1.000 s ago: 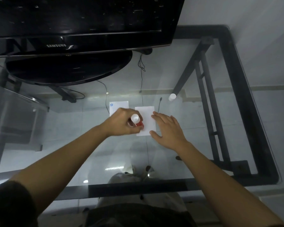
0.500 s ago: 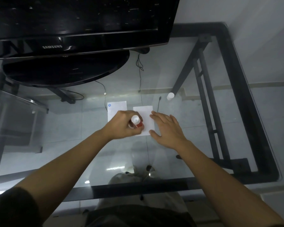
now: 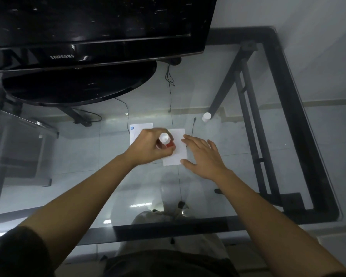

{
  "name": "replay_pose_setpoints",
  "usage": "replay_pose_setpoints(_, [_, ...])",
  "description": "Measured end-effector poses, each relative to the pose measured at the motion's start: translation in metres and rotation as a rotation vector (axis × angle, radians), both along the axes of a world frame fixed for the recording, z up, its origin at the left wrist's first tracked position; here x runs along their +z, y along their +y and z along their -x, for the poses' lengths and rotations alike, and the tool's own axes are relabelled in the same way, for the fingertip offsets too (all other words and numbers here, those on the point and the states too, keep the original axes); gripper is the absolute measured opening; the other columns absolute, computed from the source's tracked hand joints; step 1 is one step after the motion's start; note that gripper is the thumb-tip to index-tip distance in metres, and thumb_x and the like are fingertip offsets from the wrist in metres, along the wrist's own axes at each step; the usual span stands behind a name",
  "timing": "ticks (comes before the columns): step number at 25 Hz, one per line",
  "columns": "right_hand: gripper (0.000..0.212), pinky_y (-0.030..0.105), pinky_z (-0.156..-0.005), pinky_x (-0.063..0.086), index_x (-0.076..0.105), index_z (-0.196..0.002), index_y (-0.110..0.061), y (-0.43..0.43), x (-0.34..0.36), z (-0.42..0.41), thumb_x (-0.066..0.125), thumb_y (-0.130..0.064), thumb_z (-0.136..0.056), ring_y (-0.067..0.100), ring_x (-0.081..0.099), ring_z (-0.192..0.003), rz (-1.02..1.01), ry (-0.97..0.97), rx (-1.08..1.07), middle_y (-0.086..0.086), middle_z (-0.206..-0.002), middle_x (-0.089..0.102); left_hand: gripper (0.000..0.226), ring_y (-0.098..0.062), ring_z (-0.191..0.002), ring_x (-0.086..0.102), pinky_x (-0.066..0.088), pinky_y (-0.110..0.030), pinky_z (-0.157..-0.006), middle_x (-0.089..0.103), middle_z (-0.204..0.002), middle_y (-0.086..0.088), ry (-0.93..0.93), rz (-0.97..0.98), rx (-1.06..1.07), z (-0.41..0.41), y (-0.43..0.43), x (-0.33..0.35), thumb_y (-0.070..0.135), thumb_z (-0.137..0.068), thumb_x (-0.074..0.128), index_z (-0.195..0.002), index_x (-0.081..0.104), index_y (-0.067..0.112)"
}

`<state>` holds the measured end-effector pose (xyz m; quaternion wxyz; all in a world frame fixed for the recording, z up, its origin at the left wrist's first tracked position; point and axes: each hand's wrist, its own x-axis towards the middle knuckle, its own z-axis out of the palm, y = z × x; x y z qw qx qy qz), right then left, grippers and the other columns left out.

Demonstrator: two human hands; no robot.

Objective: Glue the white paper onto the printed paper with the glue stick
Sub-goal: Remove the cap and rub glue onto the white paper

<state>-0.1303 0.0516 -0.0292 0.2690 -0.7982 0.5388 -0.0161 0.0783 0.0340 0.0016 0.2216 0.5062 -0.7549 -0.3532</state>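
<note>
A small white paper [image 3: 177,150] lies flat on the glass table [image 3: 228,156]. My left hand [image 3: 150,146] grips the glue stick [image 3: 166,139], red body with a white end up, its lower end down on the white paper's left part. My right hand [image 3: 203,154] rests flat, fingers spread, on the paper's right edge. The printed paper [image 3: 137,129], with a small blue logo, lies just left of the white one, half hidden under my left hand. The glue stick's white cap [image 3: 206,117] stands apart at the back right.
A black Samsung monitor [image 3: 88,37] with a wide oval base [image 3: 78,86] fills the back left of the table. The table's black frame [image 3: 300,126] runs along the right and front edges. Thin cables [image 3: 170,90] show behind the papers.
The glue stick in my left hand has shifted slightly on the white paper. My right hand stays pressed on the paper's right edge.
</note>
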Motion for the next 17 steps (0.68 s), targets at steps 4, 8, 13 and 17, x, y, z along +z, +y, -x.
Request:
replay_pose_setpoints(4, [0.065,0.043,-0.113,0.008,0.024,-0.14,-0.024,0.0,-0.001,-0.002,0.054,-0.044,-0.085,0.016,0.022,-0.137,-0.014,-0.012,-0.01,-0.004,-0.151,0.025,0.019,-0.013,-0.07,0.061,0.051,-0.021,-0.064,0.069,-0.082,-0.004,-0.036,-0.057,-0.107,0.002,0.01,-0.001,0.023,-0.073,0.075,-0.086,0.066,0.011])
replay_pose_setpoints(8, [0.067,0.044,-0.113,0.007,0.021,-0.141,-0.024,-0.002,0.0,-0.002,0.053,-0.043,-0.086,0.016,0.021,-0.137,-0.013,0.013,-0.005,-0.004,-0.152,0.023,0.017,-0.011,-0.068,0.058,0.043,-0.01,-0.062,0.069,-0.082,-0.005,-0.073,0.011,0.073,0.003,-0.028,0.006,0.023,-0.076,0.073,-0.086,0.065,0.011])
replay_pose_setpoints(13, [0.073,0.044,-0.114,0.004,0.016,-0.142,-0.02,-0.002,0.003,-0.001,0.053,-0.045,-0.085,0.016,0.018,-0.138,-0.012,0.029,-0.002,-0.002,-0.153,0.019,0.016,-0.013,-0.068,0.061,0.052,-0.027,-0.063,0.068,-0.078,-0.004,-0.059,-0.03,-0.052,0.011,-0.003,0.005,0.021,-0.073,0.075,-0.081,0.065,0.011])
replay_pose_setpoints(17, [0.078,0.045,-0.114,0.004,0.013,-0.143,-0.019,-0.007,0.005,-0.003,0.055,-0.047,-0.084,0.017,0.014,-0.139,-0.027,0.074,0.001,-0.002,-0.154,0.014,0.018,-0.017,-0.069,0.061,0.052,-0.032,-0.066,0.068,-0.08,-0.007,-0.088,-0.044,-0.055,0.012,-0.02,0.005,0.02,-0.073,0.074,-0.083,0.065,0.009])
